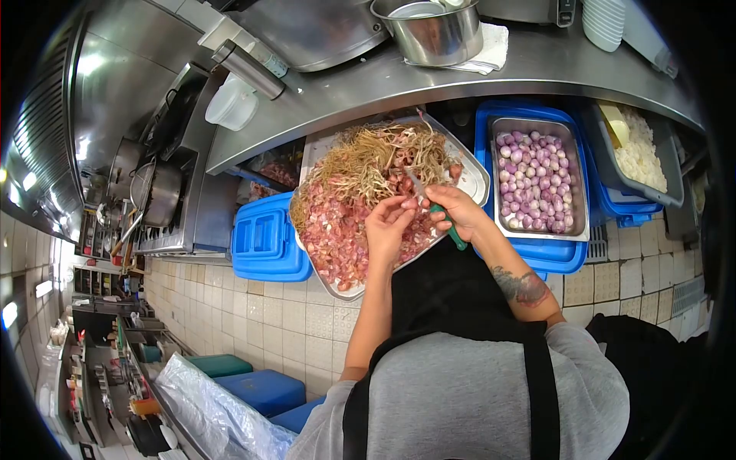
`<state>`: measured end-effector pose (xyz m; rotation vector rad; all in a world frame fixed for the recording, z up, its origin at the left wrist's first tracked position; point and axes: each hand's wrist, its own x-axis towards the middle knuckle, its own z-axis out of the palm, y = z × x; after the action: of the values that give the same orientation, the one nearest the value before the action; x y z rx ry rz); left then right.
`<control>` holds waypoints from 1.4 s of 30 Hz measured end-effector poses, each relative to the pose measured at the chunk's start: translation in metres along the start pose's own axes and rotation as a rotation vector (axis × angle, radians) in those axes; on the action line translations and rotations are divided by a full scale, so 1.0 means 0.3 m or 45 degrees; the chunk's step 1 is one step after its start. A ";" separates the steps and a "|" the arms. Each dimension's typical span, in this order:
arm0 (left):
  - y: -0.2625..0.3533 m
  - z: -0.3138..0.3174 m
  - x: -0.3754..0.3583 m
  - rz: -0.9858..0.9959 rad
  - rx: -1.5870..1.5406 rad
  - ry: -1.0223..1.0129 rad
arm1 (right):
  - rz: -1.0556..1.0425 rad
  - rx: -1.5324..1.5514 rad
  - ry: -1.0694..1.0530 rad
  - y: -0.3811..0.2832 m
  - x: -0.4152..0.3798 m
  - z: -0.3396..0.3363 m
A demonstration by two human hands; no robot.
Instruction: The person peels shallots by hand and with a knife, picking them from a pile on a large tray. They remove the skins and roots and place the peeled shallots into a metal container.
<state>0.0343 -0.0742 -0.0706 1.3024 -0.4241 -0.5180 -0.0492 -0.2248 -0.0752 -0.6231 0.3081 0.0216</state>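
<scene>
Gripping green-handled knife (458, 237) in right hand (458, 211); left hand (389, 222) pinching shallot (411, 204) over peel-heaped tray (476, 182), counter (337, 98) beyond.

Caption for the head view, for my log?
Right hand with a green-handled knife, left hand with a shallot, over a tray of peelings; peeled shallots fill a metal pan.

Steel pot (441, 44) cut by top edge; shallot (410, 203) partly hidden by left hand (389, 219); shelf items (77, 366) too small.
</scene>
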 end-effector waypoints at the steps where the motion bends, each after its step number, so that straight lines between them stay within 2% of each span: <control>1: 0.002 -0.009 -0.002 -0.022 -0.094 -0.004 | -0.043 0.010 0.053 0.003 0.002 -0.003; 5: 0.035 -0.033 -0.022 -0.037 -0.369 0.018 | -0.200 -0.153 0.249 0.007 -0.009 0.025; 8: 0.054 -0.032 -0.035 0.094 -0.429 0.066 | -0.376 -0.431 0.119 0.024 -0.067 0.116; 12: 0.099 0.006 -0.066 0.199 -0.405 0.132 | -0.416 -0.564 0.000 0.053 -0.101 0.188; 16: 0.106 -0.002 -0.084 0.167 -0.450 0.154 | -0.413 -0.529 -0.088 0.049 -0.112 0.200; 19: 0.099 -0.004 -0.096 0.241 -0.385 0.201 | -0.396 -0.513 -0.112 0.048 -0.123 0.210; 22: 0.094 0.013 -0.106 0.441 -0.257 0.234 | -0.455 -0.566 -0.101 0.054 -0.128 0.222; 31: 0.106 0.052 -0.124 0.632 -0.162 0.174 | -0.467 -0.400 -0.079 0.053 -0.138 0.237; 34: 0.095 0.070 -0.124 0.653 -0.175 0.233 | -0.486 -0.362 -0.048 0.060 -0.129 0.238; 40: 0.076 0.082 -0.133 0.695 -0.169 0.294 | -0.679 -0.528 -0.005 0.079 -0.100 0.235; 42: 0.064 0.064 -0.126 0.590 -0.256 0.289 | -0.667 -0.588 0.010 0.074 -0.098 0.231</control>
<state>-0.0049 -0.0639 -0.0479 1.0112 -0.4541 -0.0210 -0.0605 -0.1645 -0.0262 -1.1481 0.1377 -0.4229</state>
